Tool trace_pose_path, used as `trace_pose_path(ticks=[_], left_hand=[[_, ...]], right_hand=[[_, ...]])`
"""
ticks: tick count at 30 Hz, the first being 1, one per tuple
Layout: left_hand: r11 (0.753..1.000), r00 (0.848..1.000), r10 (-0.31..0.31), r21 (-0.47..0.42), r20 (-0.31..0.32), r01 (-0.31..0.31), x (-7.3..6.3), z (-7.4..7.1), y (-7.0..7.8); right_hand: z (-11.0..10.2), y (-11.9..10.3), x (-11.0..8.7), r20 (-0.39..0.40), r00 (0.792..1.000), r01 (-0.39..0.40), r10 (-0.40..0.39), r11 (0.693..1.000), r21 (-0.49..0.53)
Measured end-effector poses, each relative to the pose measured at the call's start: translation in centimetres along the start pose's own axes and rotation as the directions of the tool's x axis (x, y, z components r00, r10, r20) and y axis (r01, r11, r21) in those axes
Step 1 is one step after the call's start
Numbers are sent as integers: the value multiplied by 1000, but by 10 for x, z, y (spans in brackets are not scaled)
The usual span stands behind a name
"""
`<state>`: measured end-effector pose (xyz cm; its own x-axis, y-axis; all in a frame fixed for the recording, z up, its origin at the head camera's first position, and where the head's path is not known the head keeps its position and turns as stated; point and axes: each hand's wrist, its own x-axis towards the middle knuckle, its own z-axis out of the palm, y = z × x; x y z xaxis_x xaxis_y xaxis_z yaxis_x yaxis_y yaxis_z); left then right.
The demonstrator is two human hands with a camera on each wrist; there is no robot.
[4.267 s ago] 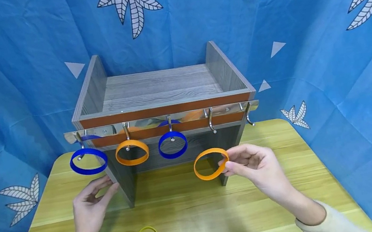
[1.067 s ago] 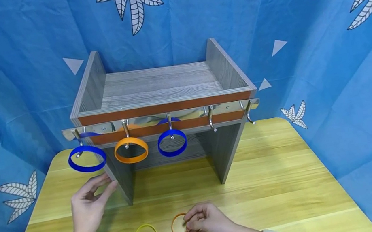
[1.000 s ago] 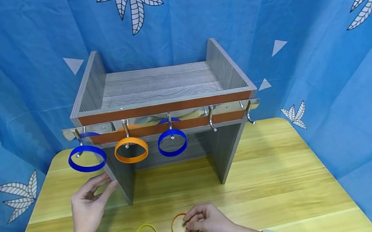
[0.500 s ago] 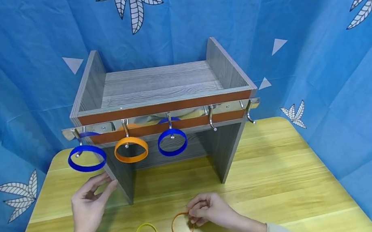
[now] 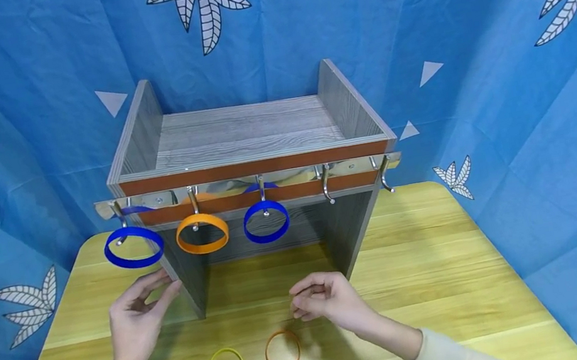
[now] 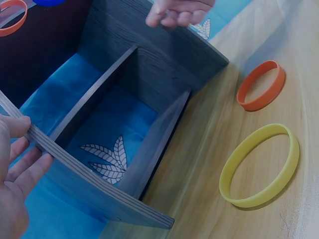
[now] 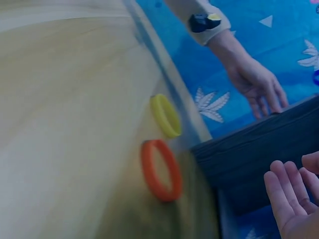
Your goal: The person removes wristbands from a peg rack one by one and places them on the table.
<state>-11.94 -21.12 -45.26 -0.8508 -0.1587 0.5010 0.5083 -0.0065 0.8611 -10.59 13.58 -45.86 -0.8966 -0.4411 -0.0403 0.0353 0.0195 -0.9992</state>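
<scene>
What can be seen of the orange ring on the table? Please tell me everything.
The orange ring is a plain, closed round band with a thin wall, and looks like rubber. It lies flat on the wooden table, in front of the grey shelf and, in the head view, right of the yellow ring, with a gap between. Only the table touches it; the right hand is nearby but apart.

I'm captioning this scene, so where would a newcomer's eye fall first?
Probably a deep-blue ring, an orange ring and a second blue ring, hanging in a row from the shiny metal hook rail on the grey wood-grain shelf. Next, perhaps, the thin yellow ring and orange-red ring lying on the pale wooden table before it.
</scene>
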Motion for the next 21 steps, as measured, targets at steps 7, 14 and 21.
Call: trace_pose_path(ticks=[7,14,21], left_hand=[[998,1000,-24,54,-17,25,0,1,2],[998,999,-34,56,-20,35,0,1,4],[990,997,-67,125,-37,71,1,2,5]], right_hand=[[-4,-22,1,-32,995,93,-92,996,9],[-8,-37,3,-35,987,156,-156,988,1],[-11,-49,6,-37,967,250,-251,967,-47]])
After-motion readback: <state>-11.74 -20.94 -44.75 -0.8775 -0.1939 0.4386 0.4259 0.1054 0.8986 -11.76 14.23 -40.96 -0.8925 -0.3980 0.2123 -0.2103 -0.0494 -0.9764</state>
